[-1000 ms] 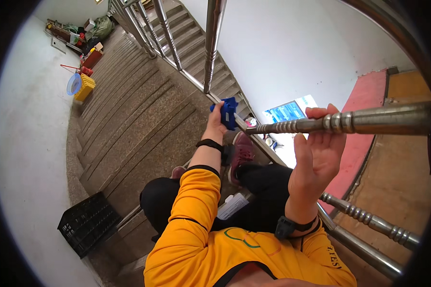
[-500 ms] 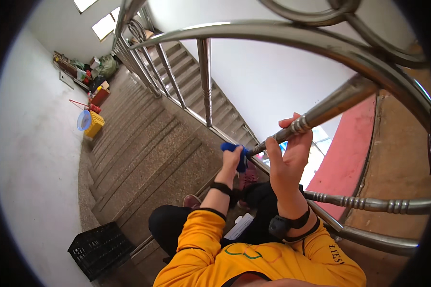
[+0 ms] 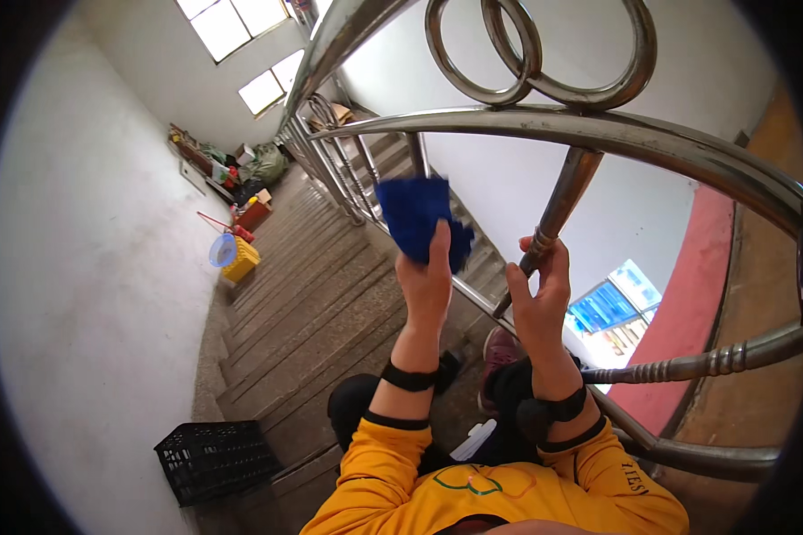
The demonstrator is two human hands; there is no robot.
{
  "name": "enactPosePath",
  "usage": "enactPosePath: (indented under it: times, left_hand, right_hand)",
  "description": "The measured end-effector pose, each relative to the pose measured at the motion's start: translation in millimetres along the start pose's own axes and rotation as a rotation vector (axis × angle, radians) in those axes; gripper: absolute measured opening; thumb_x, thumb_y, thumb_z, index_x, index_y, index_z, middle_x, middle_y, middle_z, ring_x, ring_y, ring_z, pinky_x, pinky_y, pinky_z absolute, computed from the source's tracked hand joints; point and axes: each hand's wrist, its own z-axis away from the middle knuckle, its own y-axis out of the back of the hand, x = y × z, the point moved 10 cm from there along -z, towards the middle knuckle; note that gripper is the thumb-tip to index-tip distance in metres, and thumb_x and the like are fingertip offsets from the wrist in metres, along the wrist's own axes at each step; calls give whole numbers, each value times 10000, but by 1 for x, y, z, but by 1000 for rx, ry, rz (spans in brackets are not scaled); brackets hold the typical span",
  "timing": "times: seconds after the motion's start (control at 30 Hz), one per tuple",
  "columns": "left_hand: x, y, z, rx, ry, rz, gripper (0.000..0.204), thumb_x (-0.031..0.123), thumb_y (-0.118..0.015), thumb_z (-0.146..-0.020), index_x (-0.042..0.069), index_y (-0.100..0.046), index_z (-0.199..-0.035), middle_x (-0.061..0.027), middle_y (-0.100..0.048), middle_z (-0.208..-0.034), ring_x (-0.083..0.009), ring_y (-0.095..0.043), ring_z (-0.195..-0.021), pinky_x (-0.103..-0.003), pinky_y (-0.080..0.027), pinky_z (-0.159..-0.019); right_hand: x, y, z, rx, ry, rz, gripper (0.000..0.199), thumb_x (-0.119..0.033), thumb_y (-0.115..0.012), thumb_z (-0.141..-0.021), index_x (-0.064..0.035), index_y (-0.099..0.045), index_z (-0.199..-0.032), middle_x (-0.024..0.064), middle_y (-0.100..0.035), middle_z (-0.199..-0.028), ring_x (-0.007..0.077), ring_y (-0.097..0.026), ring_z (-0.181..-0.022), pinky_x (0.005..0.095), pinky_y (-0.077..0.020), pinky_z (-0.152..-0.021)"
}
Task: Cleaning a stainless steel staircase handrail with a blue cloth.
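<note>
My left hand [image 3: 426, 283] is raised above the stairs, pinching a dark blue cloth [image 3: 410, 212] between thumb and fingers. The cloth fans out past the fingertips, close to the railing but seemingly apart from the post. On the right, my right hand [image 3: 542, 299] wraps loosely around a slanting metal baluster [image 3: 569, 187], fingers behind it and thumb on the near side. That baluster has a ringed collar at the grip and joins a curved metal rail [image 3: 509, 123] above. A white flat object [image 3: 475, 441] lies by my lap.
Stone steps [image 3: 330, 308] run down to the far left beside a white wall. A black crate [image 3: 216, 459] stands low at the left. Further down are a yellow basket [image 3: 241, 260], a blue basin [image 3: 223, 251] and piled clutter [image 3: 250, 169]. A lower rail [image 3: 705, 364] crosses at right.
My left hand has risen away from the base of the baluster, and the cloth has spread open. My right hand stays around the baluster. The view has tilted up and shifted left.
</note>
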Motion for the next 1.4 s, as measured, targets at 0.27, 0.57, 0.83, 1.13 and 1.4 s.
enactPosePath:
  times: [0.27,0.57,0.83,1.13,1.4]
  left_hand:
    - [111,-98,-86,-225,-445,-382,428,412,-557,-892,-11,-618,-883,-115,-627,-742,-186,-582,-700,-324,-449,-656]
    - [93,-97,-78,-182,-467,-324,376,368,-571,-897,-5,-621,-905,-92,-640,-759,-125,-576,-695,-282,-462,-638]
    - [116,-79,-35,8,-495,-84,286,161,-648,-849,-28,-578,-1053,-136,-616,-967,-264,-562,-931,-339,-436,-826]
    - [156,-137,-32,-253,-803,-487,274,287,-613,-861,33,-602,-963,-121,-628,-930,-270,-572,-860,-402,-357,-871]
    - [144,-116,6,-104,-956,-414,361,133,-662,-809,-17,-548,-1117,-178,-601,-1036,-368,-541,-990,-464,-383,-908]
  right_hand:
    - [-3,-6,5,51,56,8,481,-28,-607,-768,5,-413,-1207,97,-547,-1058,186,-538,-1011,306,-405,-908]
    - [-1,-2,4,92,81,28,492,-56,-623,-760,6,-413,-1201,117,-560,-1042,206,-553,-975,322,-413,-894]
    - [-5,2,3,94,80,44,490,-60,-620,-754,10,-416,-1194,123,-564,-1031,210,-551,-969,324,-412,-890]
    - [-6,1,2,110,82,34,507,-56,-613,-753,3,-410,-1214,119,-560,-1043,221,-548,-985,334,-401,-910]
    - [-4,-7,3,41,75,-2,586,-16,-584,-756,35,-328,-1281,199,-502,-1117,281,-516,-1070,362,-379,-959]
